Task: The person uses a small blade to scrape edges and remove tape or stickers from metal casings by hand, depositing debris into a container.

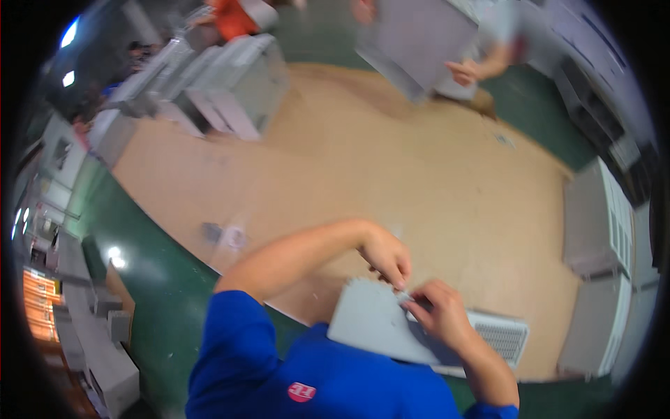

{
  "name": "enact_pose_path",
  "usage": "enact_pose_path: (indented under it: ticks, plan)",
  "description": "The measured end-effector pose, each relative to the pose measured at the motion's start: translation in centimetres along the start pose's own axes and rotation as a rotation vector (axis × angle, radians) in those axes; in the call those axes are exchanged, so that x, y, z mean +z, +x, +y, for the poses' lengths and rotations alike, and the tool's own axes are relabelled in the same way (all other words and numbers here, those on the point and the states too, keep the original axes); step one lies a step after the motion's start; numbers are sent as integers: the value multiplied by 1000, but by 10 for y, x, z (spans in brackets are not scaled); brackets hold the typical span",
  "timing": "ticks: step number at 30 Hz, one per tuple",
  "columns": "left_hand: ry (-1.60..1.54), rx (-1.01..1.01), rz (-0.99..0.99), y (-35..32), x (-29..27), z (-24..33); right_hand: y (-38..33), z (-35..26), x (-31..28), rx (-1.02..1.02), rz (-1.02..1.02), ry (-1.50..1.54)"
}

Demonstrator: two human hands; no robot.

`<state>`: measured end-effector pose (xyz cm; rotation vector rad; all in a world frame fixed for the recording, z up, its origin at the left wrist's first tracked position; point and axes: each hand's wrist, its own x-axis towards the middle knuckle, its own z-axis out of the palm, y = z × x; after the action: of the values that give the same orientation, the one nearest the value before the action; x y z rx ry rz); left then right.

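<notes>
A light grey casing (370, 318) lies against my front at the table's near edge. Over its far edge, my left hand (388, 257) reaches in with thumb and fingers pinched. My right hand (443, 313) comes from the right, its thumb and fingers closed in a pinch too. The fingertips of both hands meet around a small pale piece (404, 297) at the casing's edge. Blur hides what kind of piece it is, and what the left fingers grip cannot be made out. Beneath my right forearm sits a whitish slotted grille (501, 336).
Grey box-shaped units (234, 87) stand at the far left of the wide tan table (391, 174). More white units (599, 220) line the right edge. Across the table a person's hand (471, 72) is beside a tilted grey panel (419, 38). Small clear scraps (234, 238) lie left.
</notes>
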<state>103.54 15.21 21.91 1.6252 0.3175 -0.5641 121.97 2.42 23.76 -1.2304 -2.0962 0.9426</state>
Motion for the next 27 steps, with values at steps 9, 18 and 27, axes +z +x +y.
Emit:
enact_pose_path:
  ticks: [9, 18, 27]
  plan:
    - [-115, -78, 538, -82, 57, -11, -21, 11, 12, -268, -16, -205]
    - [284, 116, 813, -83, 60, 6, 10, 18, 5, -204, 39, -221]
    - [337, 3, 620, -54, 48, 15, 11, 28, 10, -156, 55, -124]
